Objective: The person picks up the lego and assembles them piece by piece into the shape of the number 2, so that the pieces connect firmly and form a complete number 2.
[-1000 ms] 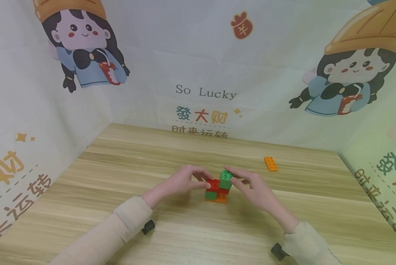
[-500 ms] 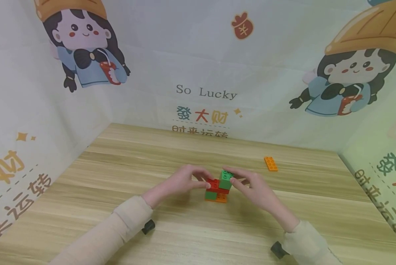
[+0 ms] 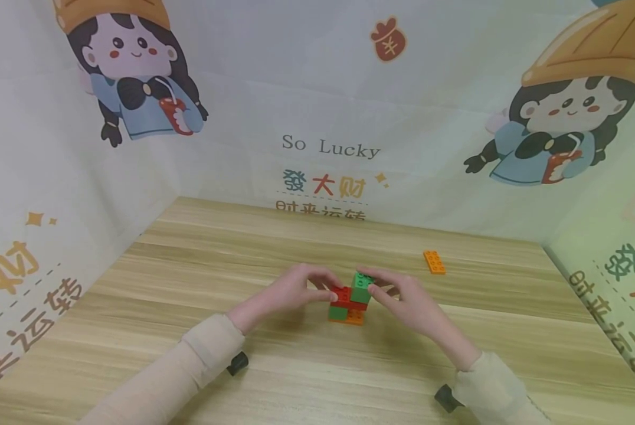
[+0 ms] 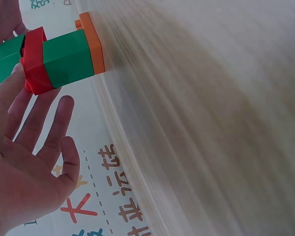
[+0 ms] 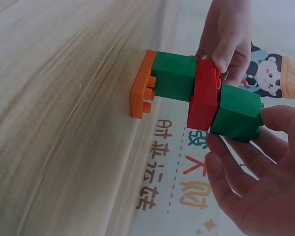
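Observation:
A small stack of toy building bricks stands on the wooden table. Its base is a thin orange plate [image 5: 140, 91], with a green brick [image 4: 69, 58] on one end. Across that lies a flat red brick [image 5: 203, 94], which overhangs the plate's bare studs. On the red brick's right end sits an upper green brick [image 3: 362, 288]. My left hand [image 3: 294, 291] pinches the red brick at its left end between thumb and fingers. My right hand [image 3: 410, 303] pinches the upper green brick, thumb near its top studs and fingers behind it.
A loose orange plate [image 3: 434, 262] with studs lies farther back on the right of the table [image 3: 232, 248]. Printed cloth [image 3: 232, 106] hangs at the back and both sides. A black wrist device [image 3: 238, 363] shows under the left sleeve, another [image 3: 447, 399] under the right.
Almost nothing differs. The right thumb has shifted very slightly to the left on the upper green brick; the left hand and the stack hold still.

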Motion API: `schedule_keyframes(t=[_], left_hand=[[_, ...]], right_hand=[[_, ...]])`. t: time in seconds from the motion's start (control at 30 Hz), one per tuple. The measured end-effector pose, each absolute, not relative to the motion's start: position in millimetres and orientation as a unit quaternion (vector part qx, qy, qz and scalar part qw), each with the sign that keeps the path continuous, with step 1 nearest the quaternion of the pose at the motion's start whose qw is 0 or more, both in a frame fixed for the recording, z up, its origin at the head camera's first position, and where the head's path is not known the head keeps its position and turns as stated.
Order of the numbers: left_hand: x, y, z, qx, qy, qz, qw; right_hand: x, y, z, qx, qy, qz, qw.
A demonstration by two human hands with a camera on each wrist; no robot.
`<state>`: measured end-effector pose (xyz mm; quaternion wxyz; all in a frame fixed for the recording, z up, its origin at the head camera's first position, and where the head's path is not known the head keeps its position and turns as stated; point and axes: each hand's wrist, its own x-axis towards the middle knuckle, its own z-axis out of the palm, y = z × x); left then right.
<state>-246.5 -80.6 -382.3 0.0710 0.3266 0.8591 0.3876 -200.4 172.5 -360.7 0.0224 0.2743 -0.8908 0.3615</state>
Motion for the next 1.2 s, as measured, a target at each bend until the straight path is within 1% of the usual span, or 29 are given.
schedule_keyframes(t=[0.7,1.2], left_hand=[[-245.9,-81.0,-381.6,0.325,0.854,0.397,0.081],[-245.9,-80.6,-380.4,0.322,0.857,0.394,0.082]], right_hand=[[-200.3,168.6,-354.1,0.272,-0.896,0.352,0.013],[-200.9,167.9,-350.8,0.288,-0.894,0.342,0.02]])
